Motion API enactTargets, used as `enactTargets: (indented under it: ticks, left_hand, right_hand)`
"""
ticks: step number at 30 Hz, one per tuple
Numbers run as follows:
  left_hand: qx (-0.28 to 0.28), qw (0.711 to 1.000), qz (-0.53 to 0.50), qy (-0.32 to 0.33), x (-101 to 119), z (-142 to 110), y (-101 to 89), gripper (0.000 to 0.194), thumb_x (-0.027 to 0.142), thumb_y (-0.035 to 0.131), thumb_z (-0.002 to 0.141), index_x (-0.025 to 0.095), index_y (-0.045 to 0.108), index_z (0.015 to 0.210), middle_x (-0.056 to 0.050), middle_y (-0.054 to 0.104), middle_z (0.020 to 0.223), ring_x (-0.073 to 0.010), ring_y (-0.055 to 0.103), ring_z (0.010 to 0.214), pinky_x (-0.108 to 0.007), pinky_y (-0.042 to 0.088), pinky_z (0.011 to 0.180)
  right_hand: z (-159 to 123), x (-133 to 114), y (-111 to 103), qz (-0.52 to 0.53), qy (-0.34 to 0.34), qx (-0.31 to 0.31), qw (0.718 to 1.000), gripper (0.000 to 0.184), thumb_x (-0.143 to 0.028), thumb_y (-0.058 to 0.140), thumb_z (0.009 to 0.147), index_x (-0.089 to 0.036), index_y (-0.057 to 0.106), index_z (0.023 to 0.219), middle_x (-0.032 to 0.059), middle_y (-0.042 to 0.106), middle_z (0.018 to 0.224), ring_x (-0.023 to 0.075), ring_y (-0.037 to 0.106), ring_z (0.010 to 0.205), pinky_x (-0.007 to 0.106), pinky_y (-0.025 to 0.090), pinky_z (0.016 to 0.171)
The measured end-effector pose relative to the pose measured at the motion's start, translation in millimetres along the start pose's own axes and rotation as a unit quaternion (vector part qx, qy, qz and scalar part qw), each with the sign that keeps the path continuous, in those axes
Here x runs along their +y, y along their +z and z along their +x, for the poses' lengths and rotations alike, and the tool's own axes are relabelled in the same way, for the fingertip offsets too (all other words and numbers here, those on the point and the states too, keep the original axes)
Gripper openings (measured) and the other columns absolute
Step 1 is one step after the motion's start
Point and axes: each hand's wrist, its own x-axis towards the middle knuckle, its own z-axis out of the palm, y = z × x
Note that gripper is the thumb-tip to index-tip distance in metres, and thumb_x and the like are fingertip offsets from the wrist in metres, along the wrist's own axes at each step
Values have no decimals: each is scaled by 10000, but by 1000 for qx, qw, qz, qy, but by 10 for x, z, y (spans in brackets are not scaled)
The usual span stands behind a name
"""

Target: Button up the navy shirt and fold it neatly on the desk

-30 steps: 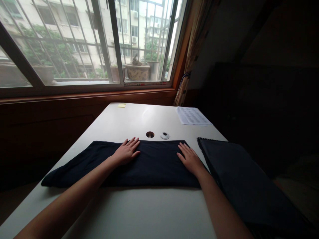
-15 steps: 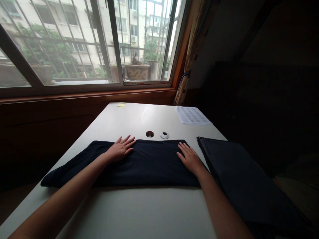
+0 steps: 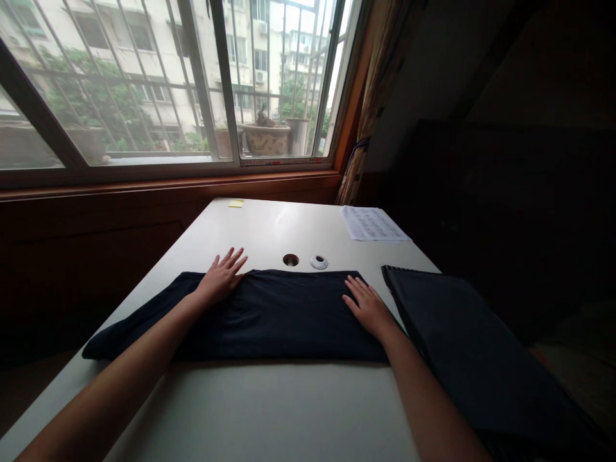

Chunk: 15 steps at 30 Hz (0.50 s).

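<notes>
A folded dark navy garment [image 3: 289, 314] lies flat and lengthwise across the white table, with small creases in its middle. My left hand [image 3: 219, 277] rests at its far edge, left of centre, fingers spread and the tips reaching past the cloth. On the garment's right end lies my right hand [image 3: 368, 308], palm down with the fingers apart. Neither hand grips anything. What exact kind of garment it is, I cannot tell.
Right of the garment, a dark flat cloth or case [image 3: 471, 346] hangs past the edge of the table [image 3: 269, 410]. Beyond the garment are a cable hole [image 3: 290, 260], its round cover [image 3: 318, 262], printed papers [image 3: 373, 223] and a yellow sticky note [image 3: 236, 203]. A barred window stands behind.
My left hand has slid left and slightly away from me, its fingertips now past the garment's far edge, and the cloth shows more creases there. My right hand stays in place.
</notes>
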Motion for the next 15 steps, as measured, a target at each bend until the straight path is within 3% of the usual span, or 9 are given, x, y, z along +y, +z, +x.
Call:
enactTargets:
  ticks: [4,8,11,15]
  left_hand:
    - [23,996,-5,82,330,-128,-146,536,445,269,1060,215,338,1539,-59,220,1643,-260,89,1535,-541,133,1224]
    - [-25,986,-28,162,710,-310,-142,562,512,274,1051,263,300,1554,-28,255,1632,-242,156,1525,-504,111,1241]
    - [-55,984,-35,163,848,-406,-51,609,575,270,1033,282,260,1567,-26,226,1637,-253,171,1522,-511,109,1236]
    - [-66,989,-33,132,845,-424,39,650,613,257,1020,294,196,1583,-18,167,1647,-265,134,1528,-513,120,1229]
  right_hand:
    - [-3,3,4,-3,-1,0,1000,559,-472,345,1008,-192,454,1479,62,379,1581,246,303,1479,483,272,1198]
    - [-4,4,5,-5,0,0,1000,559,-472,348,1007,-197,449,1483,61,381,1580,250,302,1480,492,275,1195]
    - [-2,5,4,-5,1,-2,1000,553,-473,347,1008,-208,451,1482,58,383,1579,251,304,1479,494,277,1194]
    - [-3,9,7,-5,1,-3,1000,556,-477,349,1008,-211,444,1487,57,380,1582,247,297,1482,486,278,1196]
